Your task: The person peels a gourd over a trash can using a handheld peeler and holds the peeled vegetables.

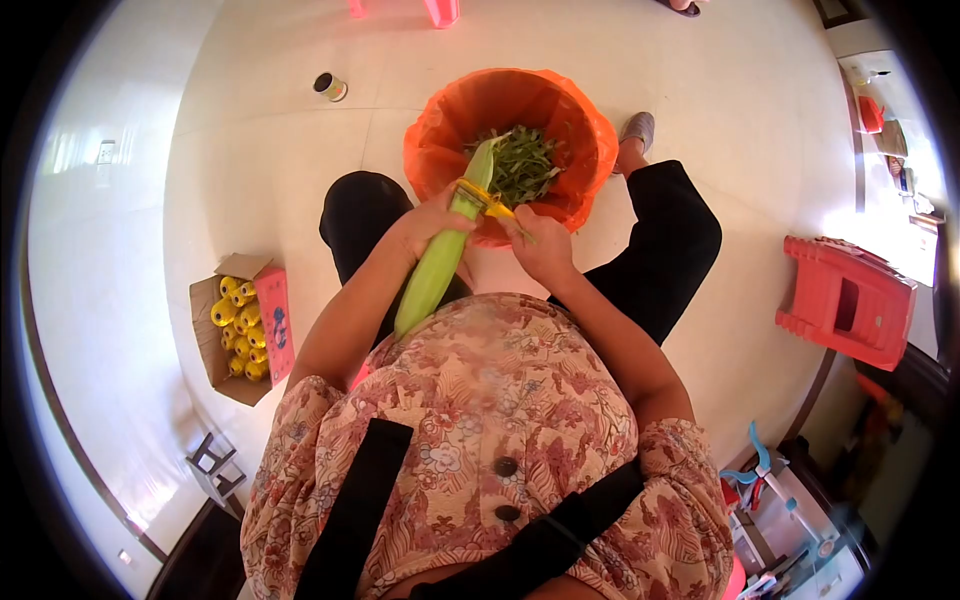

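A long pale green gourd [434, 270] slants from my lap out over a bin [428, 150] lined with an orange plastic bag. My left hand [440, 222] is wrapped round the gourd's middle. In my right hand [540, 243] is a yellow peeler [492, 203], its head lying across the gourd just beyond my left fingers. Dark green peelings [522, 165] are heaped inside the bin, under the gourd's far end. The lower part of the bin's inside is partly hidden by the gourd and my hands.
An open cardboard box [215, 345] of yellow-wrapped items stands on the floor at left. A small can [330, 87] lies beyond it. At right is a red plastic stool [850, 300]. Pink stool legs [442, 10] and another person's foot [682, 7] show at the top.
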`<state>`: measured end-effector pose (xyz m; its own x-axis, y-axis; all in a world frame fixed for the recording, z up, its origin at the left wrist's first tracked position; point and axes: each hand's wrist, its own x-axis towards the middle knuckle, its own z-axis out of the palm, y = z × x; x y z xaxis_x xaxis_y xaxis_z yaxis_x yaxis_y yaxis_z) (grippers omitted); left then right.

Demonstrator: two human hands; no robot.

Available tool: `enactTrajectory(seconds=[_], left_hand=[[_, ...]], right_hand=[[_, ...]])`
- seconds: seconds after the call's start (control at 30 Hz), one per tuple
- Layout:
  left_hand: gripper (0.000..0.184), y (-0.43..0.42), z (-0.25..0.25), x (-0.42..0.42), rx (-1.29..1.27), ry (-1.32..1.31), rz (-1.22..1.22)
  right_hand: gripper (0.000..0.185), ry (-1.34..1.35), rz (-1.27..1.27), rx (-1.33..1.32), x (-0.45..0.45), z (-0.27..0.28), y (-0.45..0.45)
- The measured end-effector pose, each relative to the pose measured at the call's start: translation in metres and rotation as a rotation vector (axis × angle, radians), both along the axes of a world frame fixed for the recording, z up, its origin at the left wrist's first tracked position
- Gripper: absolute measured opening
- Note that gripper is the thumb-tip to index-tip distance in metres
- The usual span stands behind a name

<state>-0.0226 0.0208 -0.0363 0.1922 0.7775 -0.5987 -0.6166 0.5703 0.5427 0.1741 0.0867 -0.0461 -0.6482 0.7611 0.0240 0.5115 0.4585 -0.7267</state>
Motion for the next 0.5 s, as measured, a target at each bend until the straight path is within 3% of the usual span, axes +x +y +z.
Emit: enactTrajectory(seconds=[0.23,0.3,0.5], left_hand=[[0.084,-0.003,0.014,0.009,0.045,0.136,-0.084],[0.085,-0.007,0.019,0.010,-0.002,0.061,-0.059],[0.084,-0.017,0.027,0.008,0.029,0.014,-0.059]], right_hand=[[0.034,-0.093,-0.109,0.150,-0.008,-0.026,0.037],[0.036,-0.139,-0.120,0.183,-0.012,-0.032,0.053],[0.036,-0.149,-0.229,-0.075,-0.023,-0.058,0.069]])
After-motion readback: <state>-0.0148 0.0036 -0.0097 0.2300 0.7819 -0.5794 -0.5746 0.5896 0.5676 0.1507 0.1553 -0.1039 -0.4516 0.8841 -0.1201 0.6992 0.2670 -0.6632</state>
